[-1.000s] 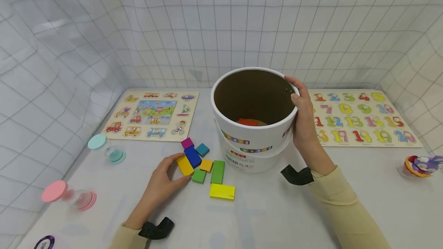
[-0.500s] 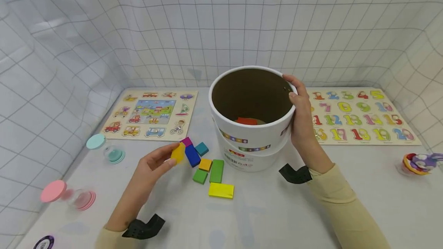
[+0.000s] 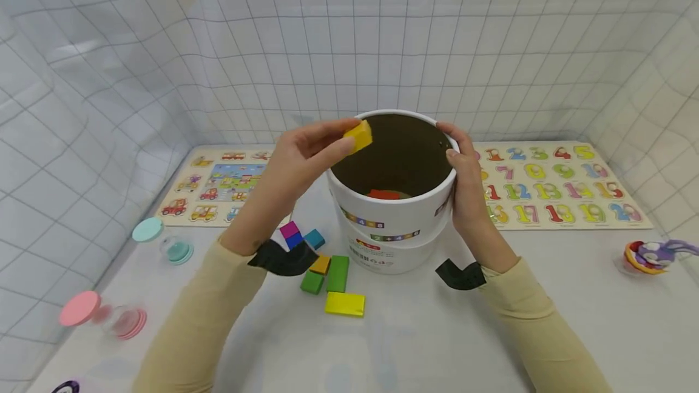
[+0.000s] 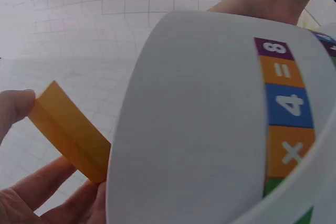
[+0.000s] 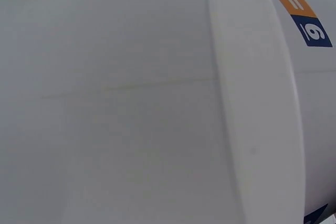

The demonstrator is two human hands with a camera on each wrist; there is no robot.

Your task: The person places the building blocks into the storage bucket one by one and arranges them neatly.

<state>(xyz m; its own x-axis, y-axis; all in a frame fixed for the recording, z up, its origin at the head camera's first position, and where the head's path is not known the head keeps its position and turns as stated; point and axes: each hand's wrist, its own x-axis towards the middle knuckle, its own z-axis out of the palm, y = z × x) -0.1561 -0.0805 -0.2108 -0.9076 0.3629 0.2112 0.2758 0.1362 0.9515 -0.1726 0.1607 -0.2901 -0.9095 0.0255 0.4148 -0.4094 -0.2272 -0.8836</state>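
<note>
In the head view a white round bucket (image 3: 390, 247) stands upright, its open top tilted toward me. A red block (image 3: 384, 194) lies inside it. My left hand (image 3: 306, 153) is raised at the bucket's left rim and pinches a yellow block (image 3: 360, 136) between thumb and fingers, over the opening. The left wrist view shows this yellow block (image 4: 73, 135) beside the bucket wall (image 4: 194, 114). With fingers over the rim, my right hand (image 3: 468, 190) holds the bucket's right side. Only the bucket (image 5: 142, 129) fills the right wrist view; that hand is hidden there.
Left of the bucket's base lie loose blocks: green (image 3: 338, 273), yellow (image 3: 345, 304), teal (image 3: 314, 239), magenta (image 3: 289, 229). A vehicle puzzle board (image 3: 191, 193) stands left, a number board (image 3: 562, 187) right. Pink (image 3: 80, 308) and mint (image 3: 147, 230) toys sit at far left.
My left hand has lifted the yellow block from beside the blue block and carried it up and right to the bucket's mouth. My right hand keeps its hold on the rim.
</note>
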